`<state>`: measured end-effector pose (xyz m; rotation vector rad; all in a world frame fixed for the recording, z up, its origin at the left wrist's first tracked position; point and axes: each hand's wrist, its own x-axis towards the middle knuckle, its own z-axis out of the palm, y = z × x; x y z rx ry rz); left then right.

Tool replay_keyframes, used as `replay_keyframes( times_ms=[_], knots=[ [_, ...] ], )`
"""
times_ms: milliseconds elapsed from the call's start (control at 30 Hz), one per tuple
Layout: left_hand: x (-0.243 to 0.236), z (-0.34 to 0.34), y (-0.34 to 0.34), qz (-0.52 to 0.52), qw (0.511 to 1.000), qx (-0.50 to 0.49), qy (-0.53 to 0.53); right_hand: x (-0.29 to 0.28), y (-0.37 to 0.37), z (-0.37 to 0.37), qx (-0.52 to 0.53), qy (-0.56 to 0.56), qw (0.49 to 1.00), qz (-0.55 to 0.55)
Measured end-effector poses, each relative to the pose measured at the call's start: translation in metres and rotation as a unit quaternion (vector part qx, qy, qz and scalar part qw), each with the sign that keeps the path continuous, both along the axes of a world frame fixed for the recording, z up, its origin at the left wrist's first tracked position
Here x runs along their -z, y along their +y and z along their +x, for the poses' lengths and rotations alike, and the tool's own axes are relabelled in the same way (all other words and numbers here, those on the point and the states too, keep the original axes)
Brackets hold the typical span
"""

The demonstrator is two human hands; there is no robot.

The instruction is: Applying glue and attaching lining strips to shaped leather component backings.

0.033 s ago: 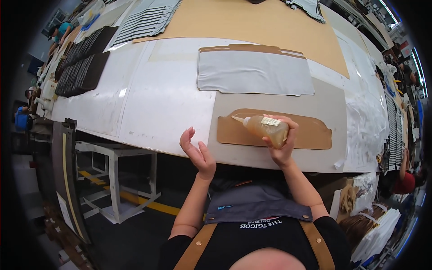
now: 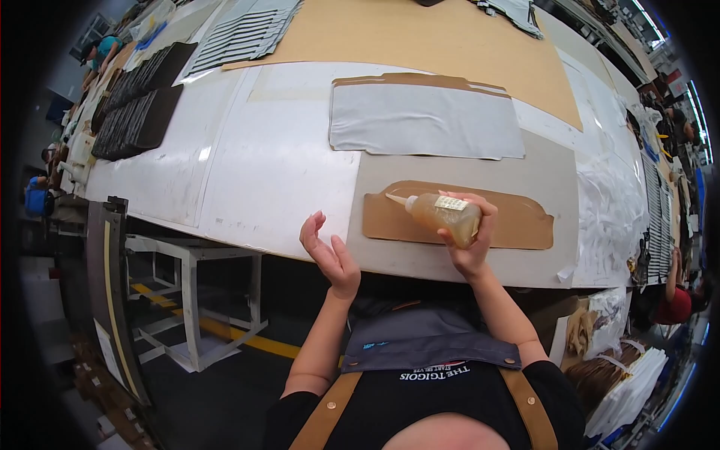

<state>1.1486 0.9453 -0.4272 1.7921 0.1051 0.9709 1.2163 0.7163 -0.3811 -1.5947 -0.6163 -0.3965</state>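
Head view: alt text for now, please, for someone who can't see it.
A person's right hand holds a tilted translucent squeeze bottle of amber liquid, nozzle pointing left, over a brown panel at a worktable. The left hand is open and empty near the table's edge. Beyond the panel lies a pale grey sheet.

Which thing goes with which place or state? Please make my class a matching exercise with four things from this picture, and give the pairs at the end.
Things:
1. Bottle
2. Left hand
3. Brown panel
4. Dark pads

Places and states:
A. Raised and open, holding nothing
B. Toward the left of the white table
C. Lying flat beneath the bottle
D. Gripped by the right hand

Pairs: 1-D, 2-A, 3-C, 4-B
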Motion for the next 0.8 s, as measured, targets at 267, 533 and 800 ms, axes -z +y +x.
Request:
replay_keyframes(
  times_ms=[267,533,800],
  knots=[
    [0.000,0.002,-0.001,-0.029,0.999,-0.014,-0.007,0.003,0.009,-0.008,-0.024,0.014,0.999,0.016],
    [0.005,-0.001,0.001,-0.017,1.000,-0.011,-0.007,-0.002,0.032,-0.012,0.002,0.047,0.997,0.058],
    [0.004,0.002,0.002,-0.009,1.000,-0.002,0.004,-0.053,-0.036,0.063,-0.127,0.412,0.695,0.576]
  ],
)
